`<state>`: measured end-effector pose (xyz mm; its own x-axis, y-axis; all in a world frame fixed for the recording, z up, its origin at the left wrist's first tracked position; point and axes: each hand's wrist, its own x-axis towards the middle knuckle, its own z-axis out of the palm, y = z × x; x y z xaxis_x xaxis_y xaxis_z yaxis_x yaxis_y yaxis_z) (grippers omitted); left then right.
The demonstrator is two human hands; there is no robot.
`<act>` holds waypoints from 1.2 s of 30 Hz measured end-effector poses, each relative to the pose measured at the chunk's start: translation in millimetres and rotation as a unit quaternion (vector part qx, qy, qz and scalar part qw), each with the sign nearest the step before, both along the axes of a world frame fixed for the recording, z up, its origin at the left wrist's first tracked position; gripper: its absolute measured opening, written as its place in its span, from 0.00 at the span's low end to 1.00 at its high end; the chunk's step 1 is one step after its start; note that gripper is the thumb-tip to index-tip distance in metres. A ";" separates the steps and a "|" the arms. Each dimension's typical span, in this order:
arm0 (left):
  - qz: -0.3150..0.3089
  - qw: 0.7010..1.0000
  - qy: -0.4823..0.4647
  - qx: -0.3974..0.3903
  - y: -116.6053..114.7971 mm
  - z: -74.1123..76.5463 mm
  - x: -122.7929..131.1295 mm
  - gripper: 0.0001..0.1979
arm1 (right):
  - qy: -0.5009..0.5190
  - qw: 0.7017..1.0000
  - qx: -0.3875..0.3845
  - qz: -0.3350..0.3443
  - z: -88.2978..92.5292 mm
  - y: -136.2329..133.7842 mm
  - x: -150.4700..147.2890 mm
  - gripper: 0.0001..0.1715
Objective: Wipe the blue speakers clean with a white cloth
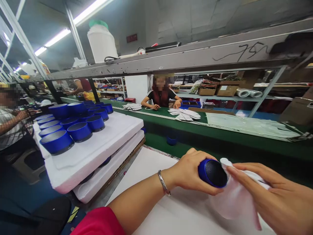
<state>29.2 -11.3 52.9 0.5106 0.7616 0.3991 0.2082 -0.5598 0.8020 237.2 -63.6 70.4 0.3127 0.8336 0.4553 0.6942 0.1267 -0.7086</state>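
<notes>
My left hand (pixel 189 171) is wrapped round a small round blue speaker (pixel 212 173) with a dark mesh face, held just above the white work surface (pixel 156 169). My right hand (pixel 276 194) presses a pale pink cloth (pixel 234 199) against the speaker's right side, fingers closed on the cloth. A silver bracelet (pixel 163 182) sits on my left wrist, and a red sleeve (pixel 100 222) shows at the bottom edge.
Stacked white foam trays (pixel 102 143) at the left carry several blue speaker shells (pixel 79 130). Beyond runs a green conveyor (pixel 220 133) with one blue piece (pixel 171 140) on it. A person sits opposite beside white paper stacks (pixel 187 114); another person is at the far left.
</notes>
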 end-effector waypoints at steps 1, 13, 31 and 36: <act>-0.001 1.000 -0.003 0.005 0.1 -1.3 1.4 0.33 | 0.001 1.000 0.007 0.007 1.8 -2.5 -8.1 0.32; 0.012 0.996 0.000 -0.087 -6.6 -6.6 14.4 0.33 | -0.046 0.989 0.091 0.104 -16.2 -4.4 -20.2 0.22; -0.004 0.989 0.017 -0.149 -5.1 -23.1 21.7 0.36 | -0.078 0.978 0.130 0.146 -30.3 0.8 -26.2 0.21; -0.008 0.989 -0.012 -0.144 -4.4 -29.7 22.6 0.36 | -0.060 0.981 0.138 0.123 -27.5 1.9 -32.3 0.24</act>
